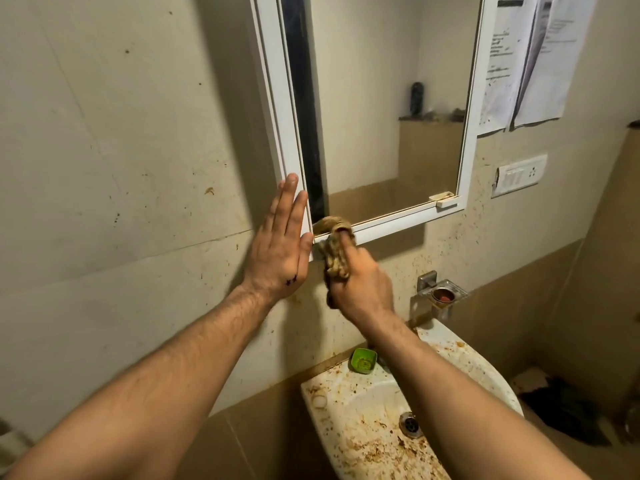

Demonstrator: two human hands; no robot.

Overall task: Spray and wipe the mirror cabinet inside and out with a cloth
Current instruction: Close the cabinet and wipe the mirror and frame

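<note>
Both forearms reach up from below toward the mirror cabinet, which hangs on the stained wall above a grimy sink. The cabinet is a white-framed mirror door. A dark strip runs down just inside its left frame, and I cannot tell whether that is a gap or a reflection.

The left hand is flat and open, with its fingers straight along the outer face of the left frame near the lower left corner, apparently steadying the door. The right hand is closed round a bunched tan cloth and presses it onto the bottom frame at that same corner.

The cloth looks soft and limp, so it is best held in a wad as it is now. I would judge the glass fragile and the thin frame light and liable to swing, so bracing it by the frame rather than the glass seems wise. A small green object sits at the sink's back edge.
</note>
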